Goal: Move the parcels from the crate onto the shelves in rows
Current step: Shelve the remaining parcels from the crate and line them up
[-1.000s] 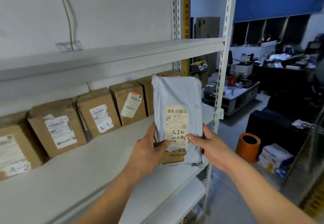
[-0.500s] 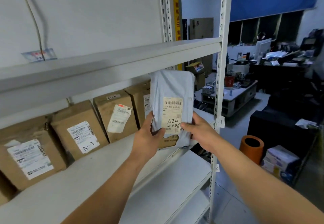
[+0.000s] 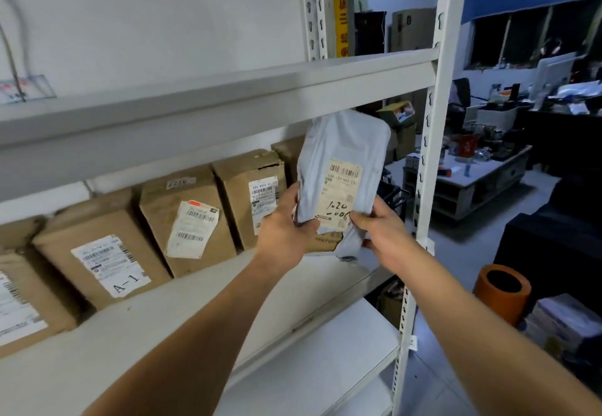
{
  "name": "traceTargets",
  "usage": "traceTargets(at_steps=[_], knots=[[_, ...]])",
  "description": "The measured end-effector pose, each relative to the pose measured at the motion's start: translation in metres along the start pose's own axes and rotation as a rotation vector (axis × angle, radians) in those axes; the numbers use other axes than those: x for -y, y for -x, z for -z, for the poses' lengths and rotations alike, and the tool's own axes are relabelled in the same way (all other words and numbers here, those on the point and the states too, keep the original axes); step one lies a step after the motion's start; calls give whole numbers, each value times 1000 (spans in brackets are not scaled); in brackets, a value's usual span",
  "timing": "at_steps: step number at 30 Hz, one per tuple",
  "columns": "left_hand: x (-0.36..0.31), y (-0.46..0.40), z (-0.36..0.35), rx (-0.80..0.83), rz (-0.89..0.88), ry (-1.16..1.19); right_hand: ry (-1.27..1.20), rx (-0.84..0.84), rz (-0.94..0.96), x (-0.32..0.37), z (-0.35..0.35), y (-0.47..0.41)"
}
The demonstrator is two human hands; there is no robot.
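I hold a grey plastic mailer parcel [image 3: 338, 145] upright over the right end of the middle shelf [image 3: 202, 295]. Its white label with handwritten numbers faces me. My left hand [image 3: 286, 230] grips its lower left edge and my right hand [image 3: 381, 230] grips its lower right edge. A row of brown cardboard parcels [image 3: 185, 217] with white labels leans against the back wall on the same shelf, running left from the mailer. One box [image 3: 97, 252] is marked A-1. The crate is not in view.
The upper shelf [image 3: 228, 93] hangs just above the mailer. A white slotted upright [image 3: 430, 155] stands right of it. A lower shelf [image 3: 319, 360] lies below. On the floor to the right stand an orange bin [image 3: 501, 292] and stacked packages [image 3: 563, 327]; desks with clutter stand behind.
Both hands have carried the mailer forward and up toward the right end of the cardboard row. The view has swung closer to the shelf.
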State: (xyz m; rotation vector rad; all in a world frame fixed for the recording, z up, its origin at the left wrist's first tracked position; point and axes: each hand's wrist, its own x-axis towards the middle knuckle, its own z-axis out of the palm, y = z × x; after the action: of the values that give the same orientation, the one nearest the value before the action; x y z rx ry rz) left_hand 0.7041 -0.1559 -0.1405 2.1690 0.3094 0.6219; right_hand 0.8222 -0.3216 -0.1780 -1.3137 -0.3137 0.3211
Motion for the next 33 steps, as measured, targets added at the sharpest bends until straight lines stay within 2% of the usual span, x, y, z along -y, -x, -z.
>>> traceTargets(at_steps=[5, 8, 18, 33], knots=[[8, -12, -42, -65, 65, 124, 276, 54, 56, 16, 22, -33], [12, -22, -60, -112, 94, 169, 347, 64, 63, 14, 23, -49], [37, -50, -74, -150, 146, 146, 302, 77, 50, -13, 23, -86], [39, -52, -68, -115, 158, 104, 252, 73, 75, -17, 25, -80]])
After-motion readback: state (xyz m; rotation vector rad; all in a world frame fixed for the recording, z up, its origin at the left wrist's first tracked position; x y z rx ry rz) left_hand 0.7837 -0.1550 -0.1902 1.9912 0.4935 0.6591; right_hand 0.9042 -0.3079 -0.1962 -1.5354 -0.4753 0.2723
